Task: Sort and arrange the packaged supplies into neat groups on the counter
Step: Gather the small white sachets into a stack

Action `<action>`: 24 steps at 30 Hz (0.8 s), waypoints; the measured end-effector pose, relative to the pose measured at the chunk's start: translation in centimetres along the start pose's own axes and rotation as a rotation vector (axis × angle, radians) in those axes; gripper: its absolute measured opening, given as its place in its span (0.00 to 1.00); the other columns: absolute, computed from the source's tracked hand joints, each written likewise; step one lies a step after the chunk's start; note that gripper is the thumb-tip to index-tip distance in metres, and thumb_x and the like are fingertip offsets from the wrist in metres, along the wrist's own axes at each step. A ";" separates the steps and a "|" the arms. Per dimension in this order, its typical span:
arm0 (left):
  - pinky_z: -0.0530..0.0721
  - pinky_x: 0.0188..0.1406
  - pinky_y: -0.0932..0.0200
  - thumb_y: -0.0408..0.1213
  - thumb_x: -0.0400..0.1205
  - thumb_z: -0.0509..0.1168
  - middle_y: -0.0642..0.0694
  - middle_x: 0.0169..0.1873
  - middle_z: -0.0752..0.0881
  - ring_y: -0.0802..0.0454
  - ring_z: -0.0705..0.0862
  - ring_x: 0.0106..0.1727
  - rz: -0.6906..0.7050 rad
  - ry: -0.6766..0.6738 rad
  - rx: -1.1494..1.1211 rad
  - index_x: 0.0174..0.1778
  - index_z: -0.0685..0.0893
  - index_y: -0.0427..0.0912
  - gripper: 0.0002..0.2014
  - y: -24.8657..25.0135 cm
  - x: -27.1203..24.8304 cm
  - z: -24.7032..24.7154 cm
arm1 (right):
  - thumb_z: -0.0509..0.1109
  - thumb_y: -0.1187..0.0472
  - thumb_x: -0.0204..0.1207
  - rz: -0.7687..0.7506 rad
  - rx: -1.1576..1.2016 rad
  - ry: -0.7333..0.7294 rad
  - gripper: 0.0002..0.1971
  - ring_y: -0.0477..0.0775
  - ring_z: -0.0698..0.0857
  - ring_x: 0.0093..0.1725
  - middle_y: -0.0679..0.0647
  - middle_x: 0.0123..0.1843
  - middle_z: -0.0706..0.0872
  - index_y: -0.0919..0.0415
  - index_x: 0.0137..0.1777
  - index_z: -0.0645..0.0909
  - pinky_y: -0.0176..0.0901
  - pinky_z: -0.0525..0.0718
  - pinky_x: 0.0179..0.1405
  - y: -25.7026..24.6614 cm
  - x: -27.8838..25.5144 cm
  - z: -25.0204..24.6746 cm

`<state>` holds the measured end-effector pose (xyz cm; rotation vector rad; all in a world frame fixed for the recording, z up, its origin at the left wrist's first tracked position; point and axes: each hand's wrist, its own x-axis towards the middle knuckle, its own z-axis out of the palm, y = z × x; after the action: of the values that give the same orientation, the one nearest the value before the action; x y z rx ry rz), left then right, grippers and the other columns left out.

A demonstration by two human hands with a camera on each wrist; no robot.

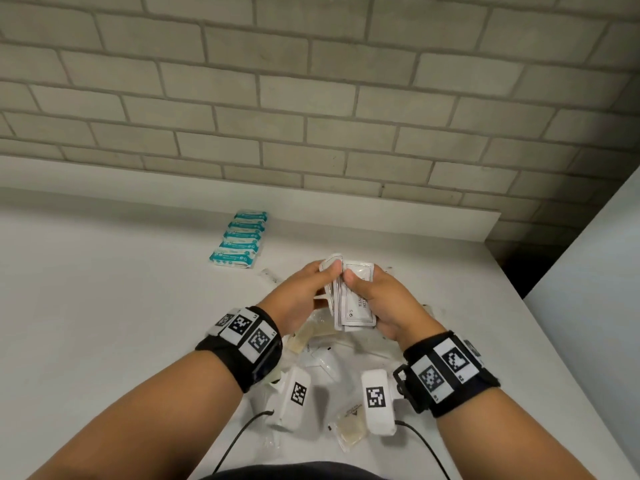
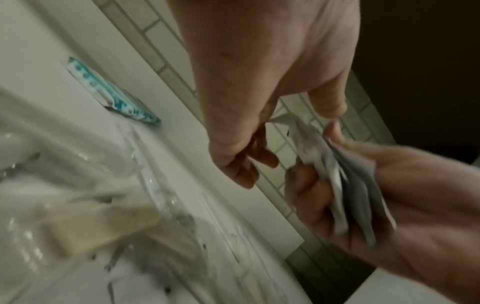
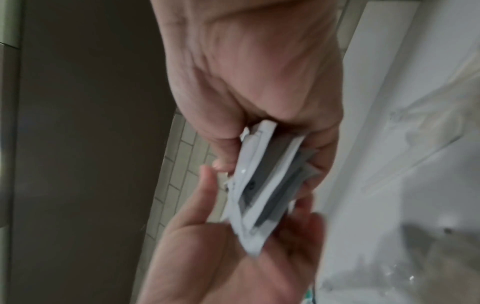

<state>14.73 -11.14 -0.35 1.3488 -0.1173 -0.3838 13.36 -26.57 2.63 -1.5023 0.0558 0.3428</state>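
Note:
A stack of flat white sachets (image 1: 355,296) with dark print is held upright above the counter (image 1: 104,306), both hands on it. My left hand (image 1: 329,273) pinches the stack's upper left edge, thumb on top. My right hand (image 1: 362,289) grips the stack from the right, thumb across its face. In the left wrist view the left hand (image 2: 309,121) pinches a sachet at the top of the stack (image 2: 350,195). The right wrist view shows the right hand (image 3: 259,148) curled round the stack (image 3: 262,185). A neat row of teal and white packets (image 1: 239,242) lies at the back left.
Loose clear packets with beige contents (image 1: 351,426) and small white sachets (image 1: 323,358) lie scattered on the counter under my wrists. A brick wall (image 1: 311,98) stands behind. A white panel (image 1: 588,289) rises at the right, with a dark gap (image 1: 512,268) beside the counter's corner.

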 end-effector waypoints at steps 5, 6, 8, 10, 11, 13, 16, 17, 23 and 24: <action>0.77 0.71 0.39 0.49 0.72 0.77 0.36 0.65 0.84 0.39 0.83 0.66 -0.044 0.037 -0.279 0.76 0.71 0.41 0.38 -1.0 0.7 0.8 | 0.62 0.54 0.85 0.137 0.139 0.112 0.15 0.67 0.90 0.52 0.66 0.53 0.90 0.65 0.58 0.82 0.67 0.86 0.56 -1.6 0.2 1.3; 0.79 0.69 0.40 0.48 0.71 0.79 0.37 0.65 0.85 0.40 0.84 0.66 -0.057 0.065 -0.328 0.77 0.69 0.42 0.41 -1.0 0.9 0.7 | 0.62 0.55 0.85 0.138 0.151 0.115 0.15 0.67 0.89 0.53 0.66 0.53 0.90 0.66 0.60 0.81 0.66 0.86 0.56 -1.8 0.3 1.2; 0.82 0.66 0.42 0.47 0.71 0.78 0.38 0.64 0.85 0.40 0.85 0.65 -0.088 0.070 -0.365 0.77 0.71 0.41 0.39 -0.7 0.9 0.8 | 0.63 0.55 0.84 0.130 0.122 0.110 0.16 0.66 0.89 0.53 0.65 0.54 0.89 0.67 0.62 0.79 0.64 0.87 0.53 -2.0 0.5 1.1; 0.85 0.58 0.45 0.48 0.77 0.72 0.38 0.59 0.87 0.40 0.87 0.59 -0.126 0.034 -0.374 0.71 0.79 0.39 0.28 -0.2 0.6 1.4 | 0.65 0.54 0.83 0.130 0.060 0.105 0.17 0.67 0.89 0.53 0.66 0.54 0.89 0.67 0.64 0.77 0.65 0.87 0.53 -2.0 0.7 1.3; 0.87 0.53 0.46 0.47 0.80 0.68 0.37 0.55 0.88 0.40 0.88 0.56 -0.144 0.019 -0.396 0.68 0.82 0.37 0.23 0.1 0.5 1.6 | 0.65 0.53 0.83 0.127 0.035 0.104 0.17 0.67 0.89 0.52 0.66 0.54 0.89 0.66 0.64 0.78 0.66 0.87 0.54 -1.9 0.7 1.5; 0.87 0.47 0.46 0.44 0.84 0.62 0.36 0.51 0.88 0.39 0.88 0.51 -0.157 0.034 -0.432 0.67 0.82 0.36 0.20 0.3 0.4 2.0 | 0.65 0.53 0.83 0.116 0.012 0.113 0.16 0.66 0.89 0.51 0.64 0.52 0.89 0.65 0.62 0.80 0.67 0.86 0.56 -2.0 0.8 1.9; 0.87 0.44 0.46 0.41 0.86 0.58 0.35 0.50 0.88 0.39 0.88 0.49 -0.154 0.102 -0.454 0.69 0.79 0.34 0.19 0.3 0.7 1.7 | 0.65 0.55 0.84 0.091 -0.024 0.072 0.13 0.63 0.89 0.54 0.63 0.55 0.89 0.63 0.59 0.82 0.62 0.85 0.60 -2.2 0.8 1.4; 0.88 0.42 0.47 0.41 0.86 0.57 0.35 0.49 0.88 0.39 0.88 0.47 -0.159 0.112 -0.461 0.69 0.80 0.35 0.19 0.2 0.8 1.5 | 0.66 0.58 0.83 0.083 -0.060 0.019 0.12 0.62 0.89 0.53 0.63 0.55 0.89 0.63 0.61 0.82 0.61 0.85 0.60 -2.2 0.6 1.0; 0.86 0.44 0.49 0.40 0.85 0.58 0.35 0.50 0.87 0.42 0.87 0.45 -0.166 0.086 -0.508 0.66 0.81 0.36 0.17 -0.1 1.0 1.1 | 0.73 0.72 0.74 -0.016 -0.265 0.019 0.20 0.53 0.88 0.35 0.55 0.39 0.88 0.56 0.64 0.78 0.44 0.86 0.30 -1.3 -0.2 0.1; 0.85 0.43 0.50 0.39 0.84 0.60 0.37 0.48 0.87 0.43 0.87 0.43 -0.160 0.050 -0.506 0.63 0.82 0.36 0.15 0.0 0.9 1.4 | 0.74 0.73 0.73 -0.070 -0.252 0.069 0.20 0.53 0.88 0.34 0.55 0.38 0.87 0.60 0.63 0.79 0.44 0.86 0.29 -1.2 -0.2 0.2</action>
<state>15.10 -12.72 -0.18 0.8682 0.1249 -0.4772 13.44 -26.42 3.85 -1.7617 0.0153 0.2479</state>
